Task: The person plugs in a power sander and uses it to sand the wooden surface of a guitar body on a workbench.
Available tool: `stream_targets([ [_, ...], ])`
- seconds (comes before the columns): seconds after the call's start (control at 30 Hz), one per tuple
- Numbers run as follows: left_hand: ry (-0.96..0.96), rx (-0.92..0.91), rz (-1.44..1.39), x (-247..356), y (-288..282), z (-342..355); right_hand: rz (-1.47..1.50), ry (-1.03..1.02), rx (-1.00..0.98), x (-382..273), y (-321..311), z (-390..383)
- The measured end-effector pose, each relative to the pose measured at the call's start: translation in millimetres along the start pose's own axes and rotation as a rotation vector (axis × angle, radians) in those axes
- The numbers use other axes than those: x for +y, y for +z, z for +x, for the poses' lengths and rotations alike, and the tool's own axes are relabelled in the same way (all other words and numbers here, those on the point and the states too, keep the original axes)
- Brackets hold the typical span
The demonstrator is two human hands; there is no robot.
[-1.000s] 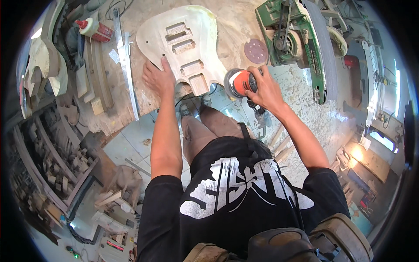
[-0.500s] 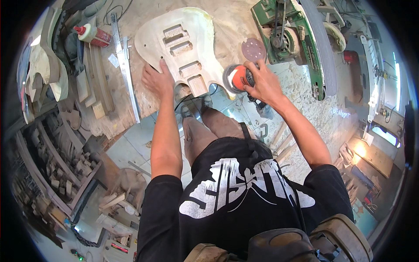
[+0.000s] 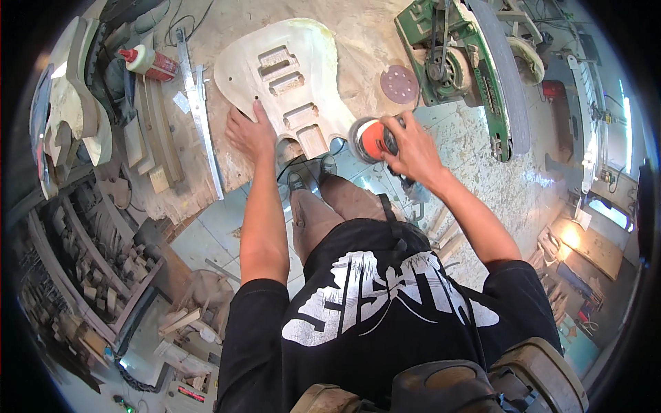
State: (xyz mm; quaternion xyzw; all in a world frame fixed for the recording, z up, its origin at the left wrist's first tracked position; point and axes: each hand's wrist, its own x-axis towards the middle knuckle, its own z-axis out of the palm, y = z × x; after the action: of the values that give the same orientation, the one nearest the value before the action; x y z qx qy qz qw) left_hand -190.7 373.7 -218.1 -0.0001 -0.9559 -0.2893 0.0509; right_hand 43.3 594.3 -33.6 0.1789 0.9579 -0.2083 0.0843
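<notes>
In the head view, an unfinished guitar body (image 3: 292,79) lay flat on the dusty workbench (image 3: 358,34), its long axis running from the far left down toward the person, neck pocket nearest them. The left hand (image 3: 249,132) pressed on its lower edge, fingers spread flat. The right hand (image 3: 411,148) gripped an orange sander (image 3: 370,140) against the body's near right edge, fingers wrapped round it.

Left hand (image 3: 249,133) pressed flat, arm straight; right hand (image 3: 411,148) curled in a grip.
</notes>
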Motion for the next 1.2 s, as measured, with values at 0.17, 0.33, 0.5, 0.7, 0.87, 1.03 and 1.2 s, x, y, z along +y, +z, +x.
stream_targets([
  [0.17, 0.029, 0.006, -0.017, 7.3, 2.2, -3.0, 0.005, 0.036, 0.033, 5.6, 13.0, -32.2],
  [0.33, 0.027, 0.014, 0.011, -3.1, 3.4, 1.2, 0.023, -0.011, 0.076, -2.4, 3.1, 10.6],
  [0.5, 0.013, 0.011, 0.028, 1.9, 1.2, -0.5, -0.016, -0.015, 0.042, -2.8, 4.5, -4.1],
  [0.7, 0.02, 0.01, 0.009, 4.9, 2.4, -2.2, 0.029, 0.042, 0.07, 0.5, 11.8, -16.2],
  [0.87, -0.007, -0.011, 0.032, 2.2, -0.7, 0.8, -0.001, 0.016, 0.116, 7.5, 0.8, 18.1],
  [1.03, -0.004, -0.005, 0.019, 6.2, -1.7, -2.3, -0.023, 0.002, -0.016, 0.3, 2.1, -14.3],
  [1.2, 0.001, 0.013, 0.019, 6.1, 1.2, -2.3, -0.003, -0.008, 0.051, -0.6, 11.7, -23.4],
])
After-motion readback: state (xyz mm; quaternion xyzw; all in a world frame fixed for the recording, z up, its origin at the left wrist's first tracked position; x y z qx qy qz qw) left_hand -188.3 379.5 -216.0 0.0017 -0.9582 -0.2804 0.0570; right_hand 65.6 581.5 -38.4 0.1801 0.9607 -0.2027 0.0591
